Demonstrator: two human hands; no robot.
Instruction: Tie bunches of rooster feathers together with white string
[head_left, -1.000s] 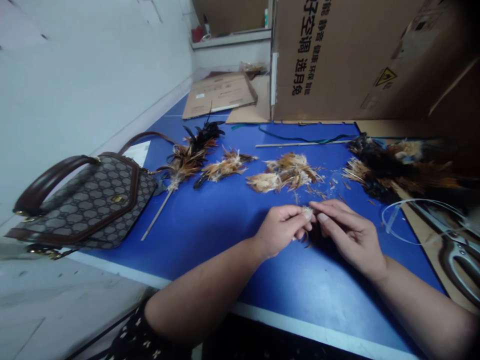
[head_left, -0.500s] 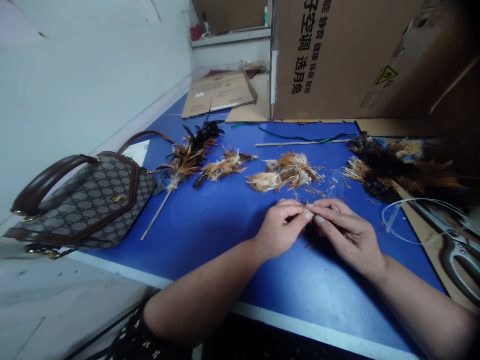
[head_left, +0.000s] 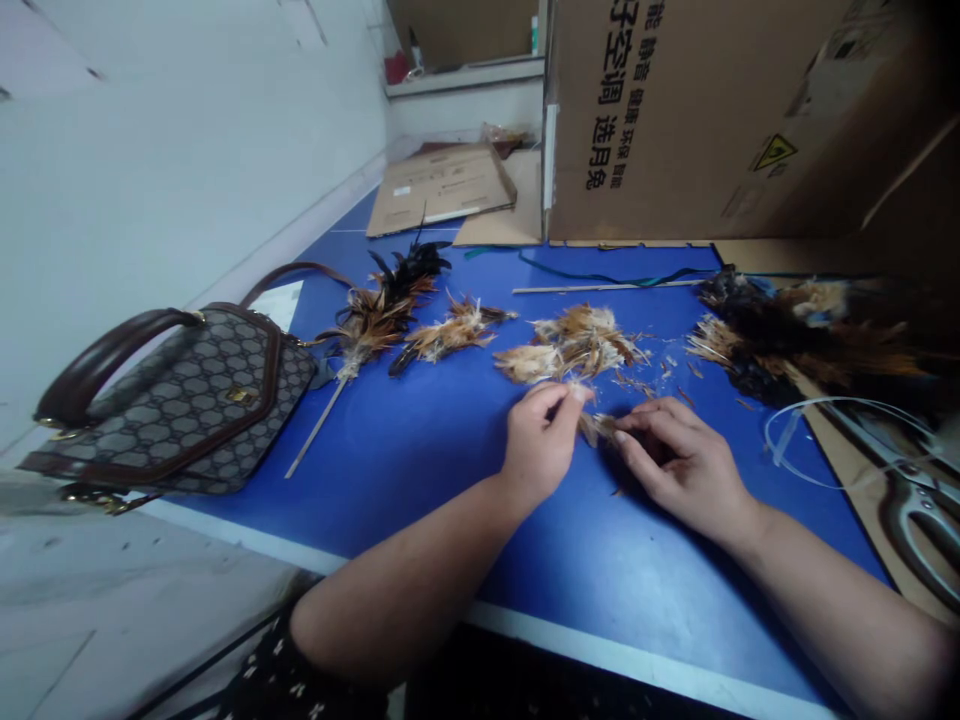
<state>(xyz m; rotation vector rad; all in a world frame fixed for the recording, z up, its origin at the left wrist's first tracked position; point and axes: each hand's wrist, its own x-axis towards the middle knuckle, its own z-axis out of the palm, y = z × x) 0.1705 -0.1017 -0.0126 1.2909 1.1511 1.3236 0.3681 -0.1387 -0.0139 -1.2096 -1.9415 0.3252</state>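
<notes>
My right hand (head_left: 679, 465) pinches a small tuft of brown feathers (head_left: 596, 429) between thumb and fingers, low over the blue table. Close beside it, my left hand (head_left: 541, 435) has thumb and forefinger pressed together; a pale wisp shows at their tips, too small to name surely. Just beyond the hands lies a heap of tan and orange feathers (head_left: 585, 340), with loose bits scattered to its right. Further left are a smaller feather bunch (head_left: 454, 335) and a feather duster (head_left: 379, 310) with black and brown plumes on a thin stick.
A patterned handbag (head_left: 202, 400) stands at the left. On the right lie dark feather bundles (head_left: 795, 335), a clear loop of line (head_left: 780, 460) and scissors (head_left: 919, 510). Behind rise a large cardboard box (head_left: 675, 120) and flat cardboard (head_left: 442, 190). A thin stick (head_left: 600, 288) lies near the back.
My hands were fingertip to fingertip and have drawn apart. The left moved a little left and away from me, and the feather tuft now shows between them.
</notes>
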